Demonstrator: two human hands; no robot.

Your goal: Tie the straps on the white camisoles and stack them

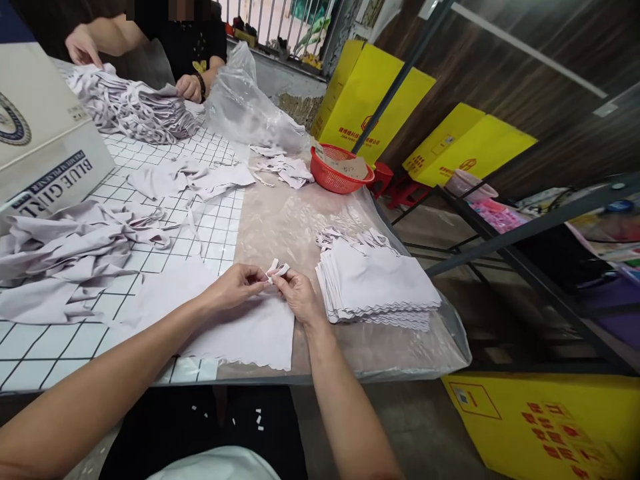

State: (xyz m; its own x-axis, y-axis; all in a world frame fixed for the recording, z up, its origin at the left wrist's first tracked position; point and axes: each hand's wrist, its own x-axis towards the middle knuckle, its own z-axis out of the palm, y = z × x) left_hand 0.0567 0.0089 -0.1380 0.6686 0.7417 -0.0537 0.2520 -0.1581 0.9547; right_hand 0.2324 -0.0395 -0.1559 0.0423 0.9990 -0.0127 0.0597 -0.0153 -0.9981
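Note:
A pale lilac fabric piece [250,333] with a scalloped lower edge lies flat in front of me. At its upper edge, my left hand [243,285] and my right hand [297,293] pinch a narrow fabric strap [278,269] between thumbs and fingers. The fingertips nearly meet, and a short looped end sticks up above them. Just right of my right hand sits a neat stack of similar fabric pieces [375,277], straps bunched at its top. A loose heap of the same fabric [65,250] lies to the left.
Across the table, a co-worker's hands [189,87] touch a large fabric pile [133,110]. A cardboard box [45,127] stands at left. A red basket [340,175] holds cardboard near a clear plastic bag [250,100]. Yellow boxes [370,100] and a metal rack [525,230] stand at right.

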